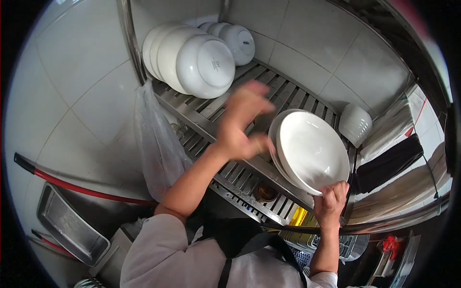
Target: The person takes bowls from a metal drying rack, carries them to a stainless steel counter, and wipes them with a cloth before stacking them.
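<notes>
A large white bowl [314, 149] stands tilted on the slatted metal rack, its hollow side facing me. Close behind it, a second white bowl [277, 161] shows only as a rim. My right hand [331, 204] grips the front bowl's lower right edge, fingers curled over the rim. Smeared by motion, my left hand [245, 122] hangs over the rack left of the bowls. Its thumb is spread away from the fingers, near the rear bowl's left rim, and nothing shows in it.
Several stacked white bowls [206, 67] lean on the rack's far left, with smaller bowls [239, 44] behind. A ribbed white stack [355, 125] stands at the right. A dark cloth [389, 163] hangs beside the rack [230, 180]. A clear plastic bag [158, 144] hangs from its left post.
</notes>
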Action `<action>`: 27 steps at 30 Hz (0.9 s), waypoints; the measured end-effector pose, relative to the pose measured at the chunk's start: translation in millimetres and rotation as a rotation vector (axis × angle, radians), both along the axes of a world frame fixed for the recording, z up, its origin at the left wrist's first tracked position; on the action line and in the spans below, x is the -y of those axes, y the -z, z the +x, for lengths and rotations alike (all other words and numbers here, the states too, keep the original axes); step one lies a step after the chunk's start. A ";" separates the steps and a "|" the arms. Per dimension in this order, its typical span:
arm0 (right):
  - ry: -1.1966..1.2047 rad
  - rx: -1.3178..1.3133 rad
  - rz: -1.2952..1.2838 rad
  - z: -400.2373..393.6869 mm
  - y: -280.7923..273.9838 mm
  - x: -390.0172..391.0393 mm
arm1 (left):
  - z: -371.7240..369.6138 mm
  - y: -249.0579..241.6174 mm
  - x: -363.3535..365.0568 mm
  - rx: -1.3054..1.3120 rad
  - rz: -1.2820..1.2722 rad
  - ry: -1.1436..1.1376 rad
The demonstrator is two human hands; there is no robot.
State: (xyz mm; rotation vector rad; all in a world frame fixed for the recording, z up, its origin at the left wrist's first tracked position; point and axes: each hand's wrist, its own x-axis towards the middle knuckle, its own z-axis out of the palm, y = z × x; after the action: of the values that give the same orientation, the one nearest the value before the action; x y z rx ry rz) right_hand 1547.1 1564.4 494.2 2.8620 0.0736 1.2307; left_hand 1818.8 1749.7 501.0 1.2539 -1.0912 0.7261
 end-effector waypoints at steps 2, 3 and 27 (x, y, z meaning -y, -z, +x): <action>0.019 -0.010 0.011 0.2 2.5 0.8 | 44.9 38.3 0.0 -0.598 -0.486 -0.265; 0.026 -0.016 0.019 -0.1 3.2 1.6 | 69.8 43.7 -7.8 -0.758 -0.577 -0.281; -0.008 -0.208 0.222 13.0 -10.6 9.6 | 24.3 2.7 5.5 -0.220 0.011 0.220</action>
State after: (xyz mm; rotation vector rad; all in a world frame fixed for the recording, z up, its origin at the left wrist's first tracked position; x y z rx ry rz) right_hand 1560.2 1554.8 504.8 3.1745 -0.0514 0.9962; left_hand 1843.1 1744.1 498.3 1.1703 -1.0320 0.4056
